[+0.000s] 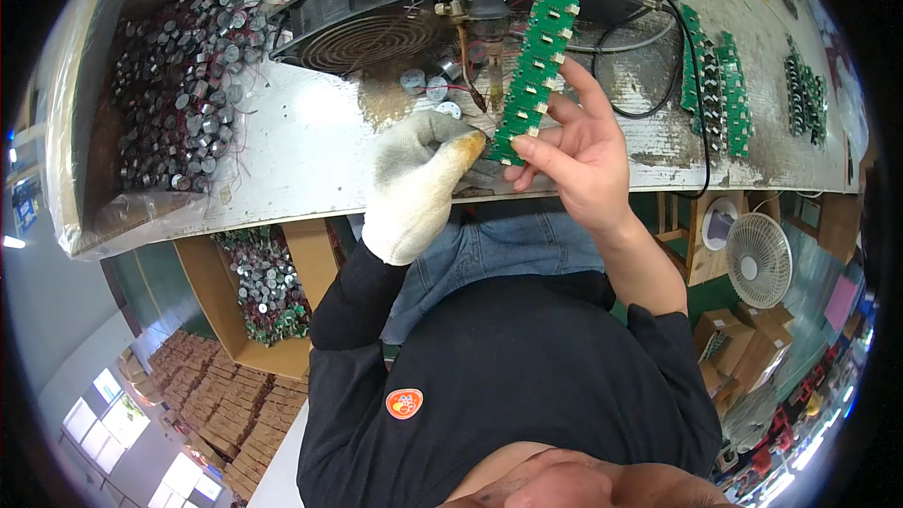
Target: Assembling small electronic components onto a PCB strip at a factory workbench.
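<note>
My bare right hand [585,155] grips a long green circuit board strip [538,66], thumb on its face and fingers behind. The strip stands tilted, with a row of small white connectors along its right edge. My left hand [419,174], in a white glove stained at the fingertip, is closed in a pinch right at the strip's lower left corner. What those fingers hold, if anything, is hidden. Just above that hand lie a few small round metal motors [436,87] with thin red wires. A soldering tip [472,75] on a stand points down close to the strip.
A black fan with a coiled grille [367,42] lies behind my left hand. Many motors [193,85] fill a plastic-lined box at left. A black cable [698,85] loops at right, by more board strips [736,99]. Below the bench stands a carton [268,353] of wired parts.
</note>
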`<state>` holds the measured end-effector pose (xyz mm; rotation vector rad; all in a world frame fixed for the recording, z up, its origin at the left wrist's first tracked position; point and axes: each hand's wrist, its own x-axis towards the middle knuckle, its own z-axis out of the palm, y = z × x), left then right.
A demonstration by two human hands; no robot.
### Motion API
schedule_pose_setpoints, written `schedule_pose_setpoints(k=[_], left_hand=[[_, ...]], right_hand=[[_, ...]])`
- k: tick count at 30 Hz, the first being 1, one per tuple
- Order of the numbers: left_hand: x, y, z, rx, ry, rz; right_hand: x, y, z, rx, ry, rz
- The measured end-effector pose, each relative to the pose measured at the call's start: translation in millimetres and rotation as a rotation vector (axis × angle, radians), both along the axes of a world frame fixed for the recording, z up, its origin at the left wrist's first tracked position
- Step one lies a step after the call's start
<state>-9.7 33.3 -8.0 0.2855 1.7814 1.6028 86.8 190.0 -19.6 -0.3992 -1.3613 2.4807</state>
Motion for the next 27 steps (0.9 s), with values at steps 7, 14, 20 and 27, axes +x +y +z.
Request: schedule_pose_setpoints(k=[7,14,20,27], left_hand=[[3.0,2.0,-3.3,0.059,-0.005,0.038],[2.0,0.6,1.0,0.054,-0.04,0.052],[3.0,4.1,4.4,0.047,-0.034,0.036],[2.2,3.8,2.5,0.029,-0.058,0.02]], right_hand=[[2.2,-0.2,-1.2,-0.004,-0.007,0.004],[-0.5,-0.6,4.7,-0.01,0.005,0.003],[1.0,-0.2,-0.9,-0.009,-0.026,0.004],[1.8,-0.1,-1.4,-0.015,-0.034,0.003]])
